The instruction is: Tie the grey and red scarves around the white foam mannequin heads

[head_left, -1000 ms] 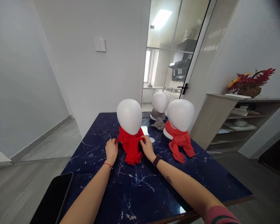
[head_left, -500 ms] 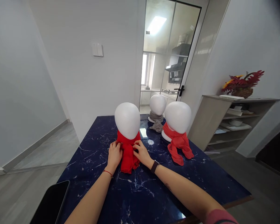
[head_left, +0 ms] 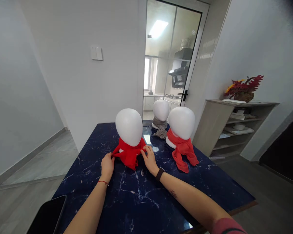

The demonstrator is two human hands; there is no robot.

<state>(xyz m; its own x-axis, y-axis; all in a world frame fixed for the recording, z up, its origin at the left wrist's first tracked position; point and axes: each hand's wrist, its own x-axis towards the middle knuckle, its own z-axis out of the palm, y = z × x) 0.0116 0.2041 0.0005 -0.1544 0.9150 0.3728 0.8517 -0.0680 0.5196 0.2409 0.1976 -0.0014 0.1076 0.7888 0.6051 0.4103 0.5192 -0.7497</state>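
A bright red scarf (head_left: 129, 157) is wrapped round the neck of a smooth white mannequin head (head_left: 129, 126), its front part spread sideways. My left hand (head_left: 107, 166) pinches the scarf's edge at the left, fingers closed. At the right side, my right hand (head_left: 149, 158) pinches another part of the same scarf between thumb and fingers. Farther right stands a second white mannequin head (head_left: 182, 122) wearing a coral-red scarf (head_left: 184, 149) tied in front. Behind it is a third white head (head_left: 161, 110) with a grey scarf (head_left: 160, 123).
All the heads stand on a dark blue marbled table (head_left: 141, 201). A black phone (head_left: 47, 214) lies at its near left edge. Beyond are a glass door (head_left: 171, 55) and, at right, a shelf unit (head_left: 234, 126) with a flower basket (head_left: 244, 94) on top.
My hands have moved apart, the left one outward to the left, stretching the red scarf sideways. Its hanging end, long and straight before, is now shorter and spread. The view has shifted slightly.
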